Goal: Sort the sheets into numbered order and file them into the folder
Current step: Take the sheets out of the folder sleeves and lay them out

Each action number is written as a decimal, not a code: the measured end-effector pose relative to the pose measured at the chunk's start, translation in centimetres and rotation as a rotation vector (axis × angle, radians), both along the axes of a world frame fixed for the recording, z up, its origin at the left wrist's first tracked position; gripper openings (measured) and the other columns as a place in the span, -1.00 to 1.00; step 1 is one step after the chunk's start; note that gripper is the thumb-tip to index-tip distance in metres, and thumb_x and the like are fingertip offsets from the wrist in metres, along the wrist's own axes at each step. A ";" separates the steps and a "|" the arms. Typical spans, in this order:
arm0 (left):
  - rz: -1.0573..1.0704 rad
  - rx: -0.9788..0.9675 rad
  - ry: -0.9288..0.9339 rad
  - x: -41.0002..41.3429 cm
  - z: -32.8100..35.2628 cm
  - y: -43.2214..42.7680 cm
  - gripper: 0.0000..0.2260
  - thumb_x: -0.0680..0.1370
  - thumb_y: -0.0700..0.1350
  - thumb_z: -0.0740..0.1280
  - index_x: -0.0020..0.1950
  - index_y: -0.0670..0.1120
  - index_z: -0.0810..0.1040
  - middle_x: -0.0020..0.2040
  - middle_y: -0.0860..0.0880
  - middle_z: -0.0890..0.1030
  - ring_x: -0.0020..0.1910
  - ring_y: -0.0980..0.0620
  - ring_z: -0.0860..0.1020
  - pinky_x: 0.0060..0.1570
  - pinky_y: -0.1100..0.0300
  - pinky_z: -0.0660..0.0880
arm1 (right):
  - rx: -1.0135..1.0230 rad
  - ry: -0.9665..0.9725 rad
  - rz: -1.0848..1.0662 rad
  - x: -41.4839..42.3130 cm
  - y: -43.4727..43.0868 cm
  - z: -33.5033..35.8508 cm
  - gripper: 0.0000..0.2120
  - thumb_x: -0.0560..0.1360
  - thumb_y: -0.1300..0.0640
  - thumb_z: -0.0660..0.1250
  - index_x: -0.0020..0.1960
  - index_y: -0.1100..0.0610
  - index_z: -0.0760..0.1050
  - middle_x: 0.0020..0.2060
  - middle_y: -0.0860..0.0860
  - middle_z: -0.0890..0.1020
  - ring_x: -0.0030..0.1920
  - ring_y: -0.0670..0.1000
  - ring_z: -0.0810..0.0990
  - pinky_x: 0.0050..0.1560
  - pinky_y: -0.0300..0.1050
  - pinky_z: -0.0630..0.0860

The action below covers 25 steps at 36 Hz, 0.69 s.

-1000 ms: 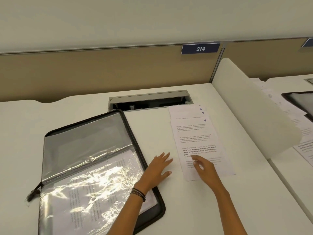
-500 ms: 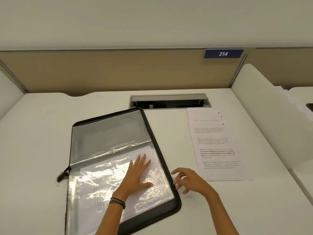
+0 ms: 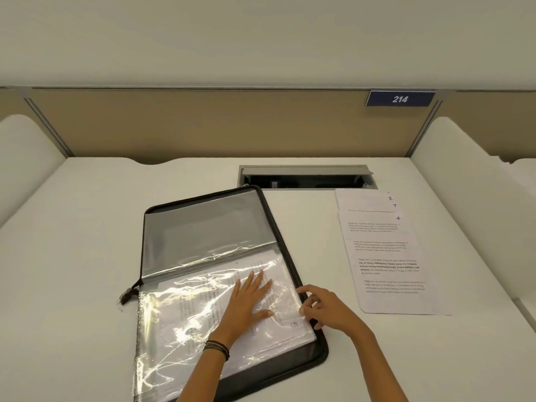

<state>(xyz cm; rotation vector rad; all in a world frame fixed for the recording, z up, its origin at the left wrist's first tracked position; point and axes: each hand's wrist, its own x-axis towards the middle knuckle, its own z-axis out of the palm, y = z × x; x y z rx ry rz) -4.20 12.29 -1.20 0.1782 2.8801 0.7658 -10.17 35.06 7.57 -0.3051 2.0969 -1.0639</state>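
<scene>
A black zip folder lies open on the white desk, its clear plastic sleeves facing up. A printed sheet sits inside the top sleeve, with a handwritten number near its lower right corner. My left hand rests flat on that sleeve, fingers straight. My right hand is at the sleeve's right edge, fingers curled, thumb and fingertips pinching the plastic. To the right lies a fanned stack of loose sheets with handwritten numbers 2, 7 and 4 showing at the top corners.
A grey cable hatch is open in the desk behind the folder. White rounded dividers stand at the left and right. A tan back panel carries a blue label 214. The folder's zip pull hangs off its left side.
My left hand moved from the folder's edge onto the sleeve and lies flat there. My right hand left the loose sheets and came left to the sleeve's right edge.
</scene>
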 end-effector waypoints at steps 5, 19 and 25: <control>0.004 0.064 -0.025 0.1 1.0 -0.2 -0.17 0.32 0.58 -0.21 0.47 0.18 -0.12 0.50 0.12 -0.23 0.50 0.11 -0.28 0.38 0.24 -0.43 | -0.046 0.024 0.012 0.3 -0.6 0.1 -0.52 0.50 0.29 0.33 0.33 -0.05 0.33 -0.19 0.05 0.65 -0.28 -0.09 0.63 -0.31 -0.17 0.59; 0.286 0.342 0.055 2.2 8.2 -5.3 -0.43 0.46 0.43 0.08 0.42 0.24 0.22 0.50 0.20 0.16 0.46 0.21 0.13 0.47 0.12 0.10 | -0.395 0.039 -0.299 -0.9 -3.6 2.2 -0.86 0.51 0.27 0.33 -0.02 0.12 0.65 -0.20 0.04 0.70 -0.35 -0.13 0.51 -0.37 -0.31 0.44; 0.270 0.319 0.150 3.1 12.2 -6.3 -0.53 0.47 0.38 0.07 0.38 0.36 0.21 0.45 0.32 0.20 0.42 0.35 0.13 0.38 0.30 0.13 | -0.603 -0.025 -0.544 -2.0 -5.1 2.3 -0.85 0.49 0.27 0.35 0.05 0.20 0.61 -0.12 0.07 0.70 -0.18 -0.04 0.64 -0.29 -0.24 0.52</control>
